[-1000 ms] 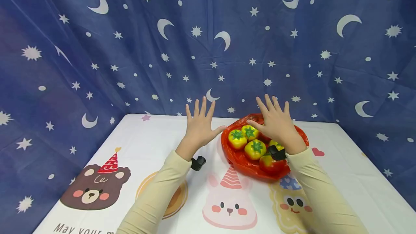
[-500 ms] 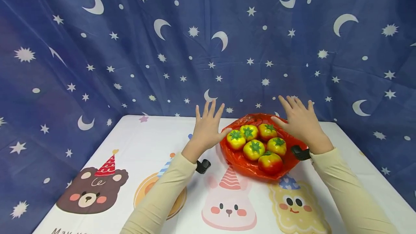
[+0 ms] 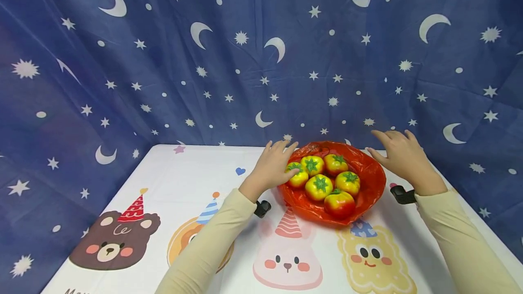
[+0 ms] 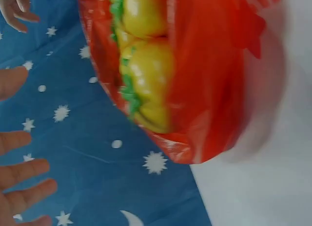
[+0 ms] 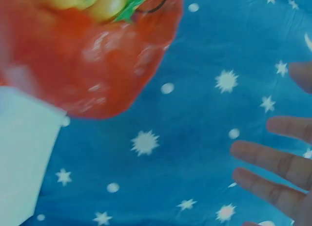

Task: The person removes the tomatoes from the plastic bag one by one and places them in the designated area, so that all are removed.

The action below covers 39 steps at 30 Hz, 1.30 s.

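Observation:
A red plastic bag [image 3: 302, 205] lies spread on the table, its mouth facing up. Several yellow-and-red toy tomatoes with green star-shaped tops sit in it, among them a redder tomato [image 3: 340, 205] at the front and a yellow one [image 3: 318, 188] in the middle. My left hand [image 3: 271, 167] hovers by the bag's left rim with spread fingers, partly covering the leftmost tomato. Beyond the right rim, my right hand [image 3: 402, 158] is held in the air, fingers apart. Both wrist views show gaps between the fingers and the bag [image 4: 209, 89]; neither hand holds anything.
A white tablecloth [image 3: 204, 162] printed with a bear, a rabbit and other cartoon figures covers the table. Right behind the table's back edge hangs a blue curtain [image 3: 237, 58] with moons and stars. Each wrist wears a black camera mount [image 3: 402, 194].
My right hand has moved right, from above the bag to beyond its right rim, uncovering the tomatoes there. The left hand has shifted right and lower, to the bag's left rim.

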Motion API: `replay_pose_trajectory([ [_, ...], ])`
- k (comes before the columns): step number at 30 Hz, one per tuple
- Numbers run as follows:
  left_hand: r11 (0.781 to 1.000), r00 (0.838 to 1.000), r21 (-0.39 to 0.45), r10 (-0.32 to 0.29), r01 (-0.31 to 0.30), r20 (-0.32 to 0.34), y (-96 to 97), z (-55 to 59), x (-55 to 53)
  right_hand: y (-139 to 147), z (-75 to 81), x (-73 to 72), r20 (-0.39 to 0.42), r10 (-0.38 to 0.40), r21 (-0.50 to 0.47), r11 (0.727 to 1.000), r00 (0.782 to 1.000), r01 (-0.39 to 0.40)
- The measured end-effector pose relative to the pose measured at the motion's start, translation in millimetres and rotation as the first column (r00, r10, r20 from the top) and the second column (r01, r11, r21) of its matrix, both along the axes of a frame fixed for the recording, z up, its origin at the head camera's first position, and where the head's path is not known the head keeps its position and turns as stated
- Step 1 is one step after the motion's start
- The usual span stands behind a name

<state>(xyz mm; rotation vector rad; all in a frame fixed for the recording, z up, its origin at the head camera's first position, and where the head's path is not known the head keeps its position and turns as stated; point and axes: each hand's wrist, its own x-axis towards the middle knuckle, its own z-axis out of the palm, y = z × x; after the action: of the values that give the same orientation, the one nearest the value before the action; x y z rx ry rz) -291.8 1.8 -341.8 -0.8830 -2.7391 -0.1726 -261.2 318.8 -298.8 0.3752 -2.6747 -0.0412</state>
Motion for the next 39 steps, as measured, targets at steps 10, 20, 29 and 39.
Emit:
replay_pose_trajectory([
  [10, 0.999, 0.999, -0.030, -0.027, 0.027, -0.023, 10.3, -17.3, -8.2, 17, -18.7, 2.2, -0.015, -0.025, -0.032, 0.999, 1.000, 0.024],
  [20, 0.999, 1.000, -0.044, 0.011, -0.011, -0.011, 12.7, -37.7, -12.2, 19, -45.0, 0.9, -0.105, -0.030, -0.075, 0.997, 0.994, 0.022],
  [29, 0.996, 0.999, -0.074, 0.046, -0.044, 0.023, 13.5, -47.0, -13.6, 21, -61.6, -0.8, -0.053, -0.096, -0.066, 0.994, 0.994, 0.092],
  [39, 0.995, 0.998, -0.076, 0.062, -0.061, 0.012, 13.4, -53.4, -13.0, 23, -67.8, -1.8, 0.024, -0.138, -0.057, 0.989, 0.990, 0.139],
])
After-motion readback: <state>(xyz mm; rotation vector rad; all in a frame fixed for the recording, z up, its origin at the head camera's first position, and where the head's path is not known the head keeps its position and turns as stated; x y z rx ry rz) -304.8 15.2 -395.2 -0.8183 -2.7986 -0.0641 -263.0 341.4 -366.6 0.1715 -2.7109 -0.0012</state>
